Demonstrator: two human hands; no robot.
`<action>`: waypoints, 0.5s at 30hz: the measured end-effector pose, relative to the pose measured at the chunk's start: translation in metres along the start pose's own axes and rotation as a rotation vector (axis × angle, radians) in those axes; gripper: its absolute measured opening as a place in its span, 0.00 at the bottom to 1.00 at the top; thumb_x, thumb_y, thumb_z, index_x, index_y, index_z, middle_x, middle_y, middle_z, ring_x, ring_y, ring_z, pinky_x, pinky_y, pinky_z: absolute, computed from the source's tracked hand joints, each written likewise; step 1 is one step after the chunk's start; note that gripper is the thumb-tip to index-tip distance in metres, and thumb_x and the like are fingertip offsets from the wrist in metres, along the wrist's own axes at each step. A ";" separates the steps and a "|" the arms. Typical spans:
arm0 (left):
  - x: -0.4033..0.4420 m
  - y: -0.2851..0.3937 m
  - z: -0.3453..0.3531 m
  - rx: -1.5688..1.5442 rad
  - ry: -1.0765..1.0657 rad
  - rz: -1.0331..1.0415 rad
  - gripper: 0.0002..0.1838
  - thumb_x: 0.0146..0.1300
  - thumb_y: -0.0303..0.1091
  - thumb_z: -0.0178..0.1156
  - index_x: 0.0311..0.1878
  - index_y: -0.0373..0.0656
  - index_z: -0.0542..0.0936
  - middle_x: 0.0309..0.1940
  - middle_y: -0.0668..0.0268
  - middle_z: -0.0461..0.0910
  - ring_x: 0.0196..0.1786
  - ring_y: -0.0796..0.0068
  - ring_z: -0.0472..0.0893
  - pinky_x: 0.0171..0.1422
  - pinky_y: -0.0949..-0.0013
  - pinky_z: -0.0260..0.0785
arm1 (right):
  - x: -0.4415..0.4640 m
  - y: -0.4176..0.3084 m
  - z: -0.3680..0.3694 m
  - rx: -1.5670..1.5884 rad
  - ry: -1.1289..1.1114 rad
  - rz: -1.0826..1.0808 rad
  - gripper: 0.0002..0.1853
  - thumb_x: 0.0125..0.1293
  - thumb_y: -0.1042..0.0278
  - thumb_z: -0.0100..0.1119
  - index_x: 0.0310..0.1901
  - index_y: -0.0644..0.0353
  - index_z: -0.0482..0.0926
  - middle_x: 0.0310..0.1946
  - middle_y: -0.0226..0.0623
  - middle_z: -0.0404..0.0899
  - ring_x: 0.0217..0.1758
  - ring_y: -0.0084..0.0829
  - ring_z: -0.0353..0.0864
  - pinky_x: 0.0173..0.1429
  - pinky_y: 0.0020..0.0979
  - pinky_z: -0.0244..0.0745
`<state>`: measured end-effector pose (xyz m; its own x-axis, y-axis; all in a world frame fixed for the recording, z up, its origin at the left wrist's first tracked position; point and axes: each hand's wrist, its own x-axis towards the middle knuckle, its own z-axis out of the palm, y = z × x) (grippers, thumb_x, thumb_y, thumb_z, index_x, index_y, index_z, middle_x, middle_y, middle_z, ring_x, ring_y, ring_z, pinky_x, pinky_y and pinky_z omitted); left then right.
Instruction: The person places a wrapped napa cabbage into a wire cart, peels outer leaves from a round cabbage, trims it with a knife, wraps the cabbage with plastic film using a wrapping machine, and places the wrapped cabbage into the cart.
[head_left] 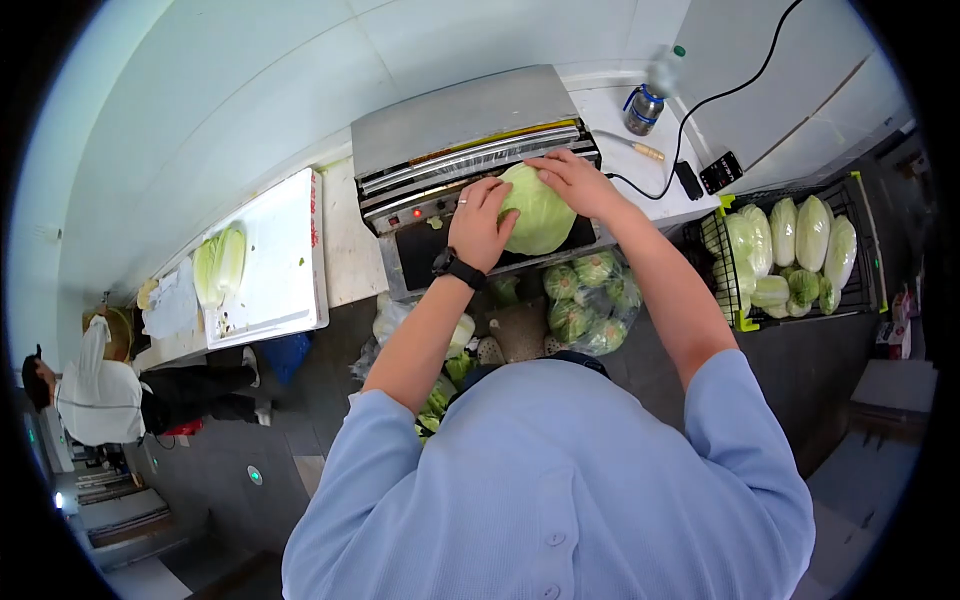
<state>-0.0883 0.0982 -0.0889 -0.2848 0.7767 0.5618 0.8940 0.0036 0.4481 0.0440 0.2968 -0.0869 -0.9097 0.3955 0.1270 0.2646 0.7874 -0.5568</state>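
Fingers of the left hand (480, 226) curve around the near left flank of a round, pale green cabbage (540, 222), while the right hand (578, 186) cups its far right edge. The two hands are apart from each other, both closed on the cabbage from opposite sides, likely because a smooth, round head would roll if held from one side only. It sits over the black front plate (420, 262) of the wrapping machine (450, 122), just in front of the film roll (502, 152), so film is within easy reach; whether any film covers it cannot be told. Right of the machine, a knife (648, 152) lies with its wooden handle outward, probably for an easy grab, and behind it stands a flask (643, 112), out of the hands' way. Left of the machine, a white tray (285, 260) bears long leafy heads (220, 266) near its far-left end. Farther right of the machine, a black crate (743, 322) holds glossy, apparently wrapped heads (812, 232), its rim presumably stopping them rolling off. Below the machine's front edge, a clear bag (598, 310) gathers loose green heads together. Well off to the left, a person in a white top (100, 402) is apart from all this.
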 end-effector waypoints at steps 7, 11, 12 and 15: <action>-0.008 0.016 0.005 0.078 0.075 -0.063 0.17 0.55 0.26 0.69 0.49 0.40 0.79 0.51 0.57 0.77 0.55 0.50 0.77 0.58 0.55 0.73 | 0.009 -0.004 -0.012 0.093 -0.033 -0.075 0.19 0.73 0.56 0.60 0.63 0.47 0.81 0.61 0.44 0.75 0.60 0.45 0.78 0.63 0.39 0.74; -0.007 0.016 -0.004 0.088 0.003 -0.006 0.15 0.54 0.24 0.66 0.46 0.40 0.78 0.48 0.57 0.76 0.53 0.50 0.77 0.55 0.54 0.73 | 0.016 -0.016 -0.018 0.286 -0.189 0.103 0.20 0.70 0.56 0.64 0.60 0.52 0.81 0.59 0.45 0.78 0.61 0.47 0.78 0.64 0.39 0.74; -0.007 0.014 -0.006 0.097 -0.016 0.024 0.15 0.54 0.23 0.65 0.45 0.39 0.78 0.48 0.56 0.76 0.52 0.50 0.77 0.54 0.54 0.73 | 0.017 -0.009 -0.010 0.252 -0.104 -0.026 0.20 0.69 0.57 0.64 0.59 0.54 0.81 0.57 0.46 0.80 0.60 0.48 0.78 0.65 0.41 0.73; -0.014 0.011 -0.004 0.127 0.038 -0.186 0.21 0.56 0.31 0.66 0.53 0.38 0.75 0.45 0.50 0.77 0.47 0.44 0.77 0.50 0.48 0.72 | 0.034 -0.006 -0.004 0.181 -0.067 -0.175 0.23 0.66 0.62 0.64 0.62 0.56 0.79 0.59 0.46 0.80 0.64 0.49 0.77 0.68 0.44 0.71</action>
<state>-0.0759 0.0844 -0.0893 -0.4597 0.7308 0.5047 0.8605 0.2260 0.4566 0.0126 0.3074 -0.0764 -0.9572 0.2243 0.1830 0.0455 0.7410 -0.6700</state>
